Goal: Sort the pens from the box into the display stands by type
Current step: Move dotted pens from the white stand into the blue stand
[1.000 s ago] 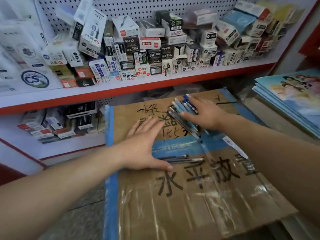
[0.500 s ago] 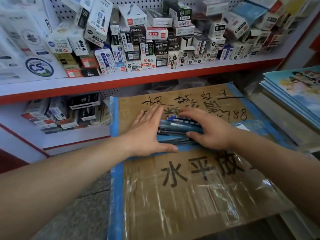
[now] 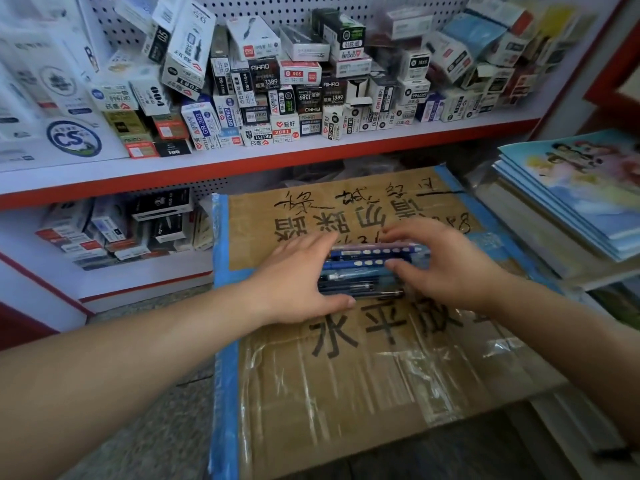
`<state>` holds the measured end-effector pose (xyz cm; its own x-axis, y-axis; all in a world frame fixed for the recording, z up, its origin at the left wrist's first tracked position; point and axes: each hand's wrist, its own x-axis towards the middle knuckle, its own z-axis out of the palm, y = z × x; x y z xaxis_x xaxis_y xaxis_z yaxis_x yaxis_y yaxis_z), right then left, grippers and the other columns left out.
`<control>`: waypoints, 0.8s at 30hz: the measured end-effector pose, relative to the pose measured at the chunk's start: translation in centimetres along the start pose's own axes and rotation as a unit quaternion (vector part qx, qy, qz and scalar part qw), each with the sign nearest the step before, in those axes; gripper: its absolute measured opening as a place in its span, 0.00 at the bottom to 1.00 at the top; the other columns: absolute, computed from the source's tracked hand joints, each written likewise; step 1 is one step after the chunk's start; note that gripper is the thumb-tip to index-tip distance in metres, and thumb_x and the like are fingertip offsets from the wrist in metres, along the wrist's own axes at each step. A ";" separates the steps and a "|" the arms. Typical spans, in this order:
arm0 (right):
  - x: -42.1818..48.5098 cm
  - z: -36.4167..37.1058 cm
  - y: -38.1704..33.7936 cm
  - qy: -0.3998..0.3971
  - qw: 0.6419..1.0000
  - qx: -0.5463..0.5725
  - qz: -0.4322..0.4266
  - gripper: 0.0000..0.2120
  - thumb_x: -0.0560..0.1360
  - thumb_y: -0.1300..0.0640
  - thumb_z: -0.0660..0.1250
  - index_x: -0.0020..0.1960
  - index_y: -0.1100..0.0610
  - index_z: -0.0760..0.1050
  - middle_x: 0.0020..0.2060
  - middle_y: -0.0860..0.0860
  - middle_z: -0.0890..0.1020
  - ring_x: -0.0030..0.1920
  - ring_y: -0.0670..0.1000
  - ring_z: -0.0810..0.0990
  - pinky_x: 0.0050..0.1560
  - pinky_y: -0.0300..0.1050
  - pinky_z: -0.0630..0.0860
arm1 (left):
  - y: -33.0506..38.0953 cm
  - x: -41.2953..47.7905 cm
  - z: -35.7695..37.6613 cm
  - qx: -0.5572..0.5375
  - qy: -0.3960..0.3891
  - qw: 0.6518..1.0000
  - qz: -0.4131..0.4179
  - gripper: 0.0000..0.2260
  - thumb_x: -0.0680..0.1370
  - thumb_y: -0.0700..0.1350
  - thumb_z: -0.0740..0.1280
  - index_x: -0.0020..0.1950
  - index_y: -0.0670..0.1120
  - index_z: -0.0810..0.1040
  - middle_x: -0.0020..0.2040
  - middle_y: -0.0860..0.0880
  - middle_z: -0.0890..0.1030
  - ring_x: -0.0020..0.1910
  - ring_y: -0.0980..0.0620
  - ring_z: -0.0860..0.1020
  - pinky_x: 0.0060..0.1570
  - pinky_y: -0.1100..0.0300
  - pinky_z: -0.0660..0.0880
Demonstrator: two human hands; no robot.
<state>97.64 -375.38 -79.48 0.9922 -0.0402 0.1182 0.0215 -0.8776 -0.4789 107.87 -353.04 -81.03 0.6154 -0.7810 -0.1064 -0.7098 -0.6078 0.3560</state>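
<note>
A bundle of blue pens [image 3: 363, 268] lies sideways on top of a taped cardboard box [image 3: 346, 393] with black handwritten characters. My left hand [image 3: 298, 282] is at the bundle's left end, fingers straight on the far side and thumb stretched along the near side, pressing against the pens. My right hand [image 3: 446, 268] covers the right end, with its fingers curled over the top of the bundle and the thumb on the near side. The pens' right tips are hidden under that hand. No display stand is in view.
Behind the box, a red-edged shelf [image 3: 311, 154] carries several small pen boxes [image 3: 277, 98] against a pegboard. A lower shelf at left holds more boxes [image 3: 121, 226]. A stack of picture books [image 3: 571, 202] sits at right. Grey floor shows at lower left.
The right hand brought the slanted bundle down and turned it sideways on the box. The left hand moved in against its left end, and both hands now close the pens together.
</note>
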 end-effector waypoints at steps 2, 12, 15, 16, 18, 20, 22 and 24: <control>-1.4 -1.3 0.6 0.008 0.999 0.009 0.042 0.10 0.78 0.50 0.70 0.59 0.44 0.78 0.53 0.38 0.79 0.53 0.38 0.75 0.52 0.33 0.72 | 0.8 0.7 -0.1 0.006 -0.006 1.000 0.018 0.48 0.71 0.69 0.70 0.82 0.52 0.51 0.80 0.51 0.59 0.78 0.49 0.59 0.78 0.50 0.57; -10.9 -2.5 1.4 -0.081 0.988 -0.063 0.118 0.07 0.78 0.46 0.67 0.56 0.38 0.76 0.50 0.36 0.76 0.52 0.38 0.74 0.55 0.37 0.73 | 3.2 4.7 0.6 0.088 -0.032 0.994 0.058 0.37 0.72 0.72 0.66 0.74 0.53 0.66 0.64 0.51 0.71 0.62 0.50 0.68 0.65 0.50 0.69; -11.9 -2.4 1.7 -0.073 0.987 -0.091 0.112 0.08 0.78 0.43 0.65 0.57 0.37 0.74 0.52 0.34 0.74 0.56 0.38 0.72 0.60 0.39 0.72 | 3.8 5.1 0.3 0.098 -0.050 0.992 0.055 0.30 0.75 0.68 0.66 0.70 0.51 0.69 0.60 0.50 0.72 0.58 0.50 0.69 0.60 0.52 0.71; -12.2 -2.4 1.8 -0.072 0.987 -0.096 0.111 0.08 0.78 0.43 0.64 0.57 0.38 0.74 0.53 0.34 0.73 0.57 0.38 0.72 0.61 0.38 0.71 | 4.0 5.1 0.3 0.102 -0.055 0.992 0.052 0.27 0.76 0.67 0.66 0.67 0.50 0.70 0.59 0.49 0.73 0.56 0.49 0.70 0.58 0.52 0.71; -12.5 -2.6 2.1 -0.074 0.985 -0.107 0.114 0.10 0.79 0.43 0.64 0.60 0.40 0.75 0.56 0.35 0.74 0.59 0.39 0.71 0.63 0.37 0.70 | 4.3 5.2 0.5 0.113 -0.059 0.991 0.044 0.21 0.79 0.64 0.64 0.62 0.49 0.71 0.58 0.47 0.75 0.55 0.47 0.72 0.57 0.52 0.72; -12.8 -2.8 2.4 -0.066 0.985 -0.110 0.114 0.11 0.79 0.43 0.64 0.61 0.41 0.76 0.56 0.37 0.75 0.60 0.40 0.72 0.63 0.38 0.72 | 4.3 5.2 0.5 0.127 -0.062 0.989 0.043 0.19 0.80 0.62 0.63 0.61 0.49 0.70 0.58 0.46 0.76 0.56 0.46 0.74 0.58 0.50 0.73; -13.0 -2.9 2.6 -0.057 0.986 -0.104 0.114 0.10 0.78 0.43 0.64 0.59 0.41 0.76 0.55 0.37 0.76 0.59 0.40 0.73 0.63 0.41 0.73 | 4.4 5.1 0.2 0.126 -0.073 0.988 0.046 0.20 0.80 0.62 0.63 0.62 0.48 0.71 0.58 0.47 0.76 0.56 0.46 0.75 0.56 0.51 0.74; -13.2 -3.0 2.9 -0.055 0.987 -0.100 0.113 0.10 0.78 0.43 0.63 0.58 0.40 0.76 0.54 0.37 0.76 0.58 0.40 0.73 0.63 0.42 0.74 | 4.3 5.1 -0.3 0.109 -0.077 0.990 0.047 0.20 0.80 0.62 0.64 0.63 0.49 0.72 0.58 0.48 0.77 0.54 0.48 0.75 0.54 0.52 0.74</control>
<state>84.29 -378.78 -79.83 0.9766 -0.2024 -0.0729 -0.2150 -0.9297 -0.2991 108.01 -359.64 -79.78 0.4948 -0.8384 -0.2286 -0.8293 -0.5341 0.1643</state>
